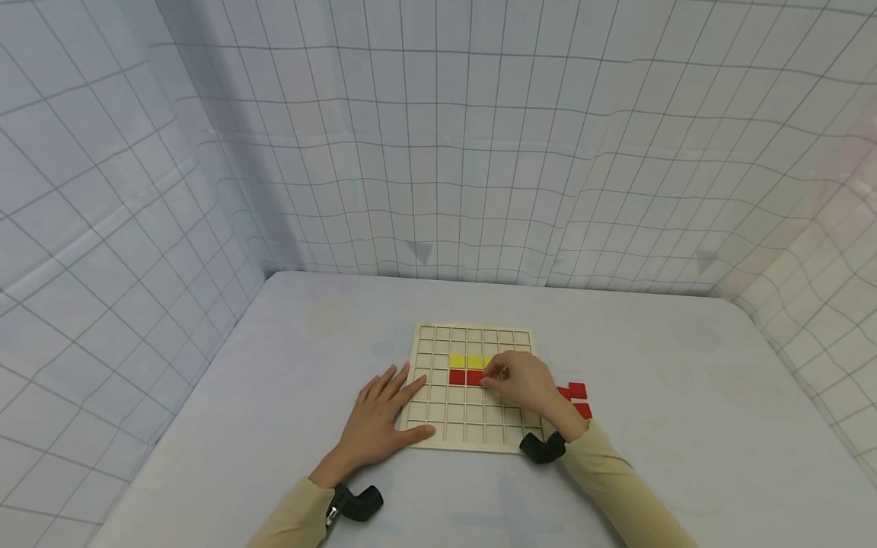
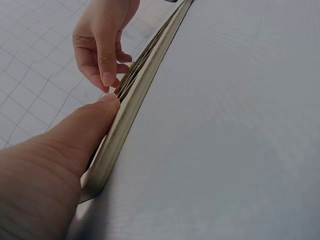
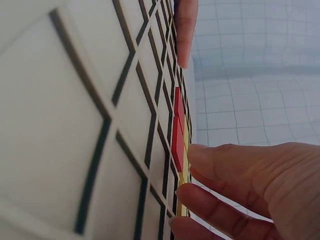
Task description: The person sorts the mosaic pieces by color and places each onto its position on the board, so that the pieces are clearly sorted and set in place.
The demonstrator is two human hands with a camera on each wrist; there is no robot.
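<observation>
Pale tabletop (image 1: 329, 323) holds a gridded board (image 1: 474, 434) — right fingers (image 3: 207, 202) near red tiles (image 1: 457, 377).

yellow tile (image 1: 488, 361) partly behind right hand (image 1: 524, 379), sleeves (image 1: 620, 483) cut off by head view's bottom edge

Pale tabletop (image 1: 685, 396) is boxed in on three sides by wrinkly white grid-patterned sheets (image 1: 507, 122), all softly lit.
</observation>
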